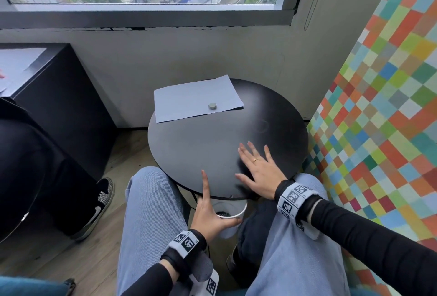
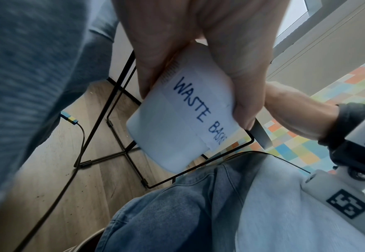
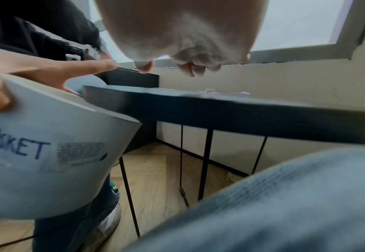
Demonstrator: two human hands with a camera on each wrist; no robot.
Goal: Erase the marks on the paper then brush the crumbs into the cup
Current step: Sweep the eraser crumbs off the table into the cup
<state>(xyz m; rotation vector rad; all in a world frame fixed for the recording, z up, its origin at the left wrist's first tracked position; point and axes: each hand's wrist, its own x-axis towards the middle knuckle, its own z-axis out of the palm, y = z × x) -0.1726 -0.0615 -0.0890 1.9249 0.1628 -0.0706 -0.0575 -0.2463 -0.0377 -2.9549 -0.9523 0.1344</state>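
Crumbs, a dark heap [image 1: 223, 214], lie in the bottom of the white paper cup [image 1: 233, 213], which is held just under the near edge of the round black table [image 1: 201, 144], its rim close beneath the tabletop. The left hand [image 1: 208, 215] has its grip clamped on the cup, thumb and fingers curled round the wall, while its forefinger stretches straight up across the table edge. In the left wrist view the cup's side shows a label hand-lettered in blue, "WASTE" and the start of a second word. The right hand [image 1: 257, 172] lies flat on the tabletop near the front edge, grip apart, fingers spread and straight, a gold ring [image 1: 255, 160] on one of them; a dark smear sits on the table just beside its thumb. At the far side of the table lies the pale blue sheet of paper [image 1: 189, 99], one corner overhanging the rim. On the sheet, towards its right near corner, rests a small round grey eraser [image 1: 212, 106]. Blue jeans [image 1: 151, 213] cover the knees under the table.
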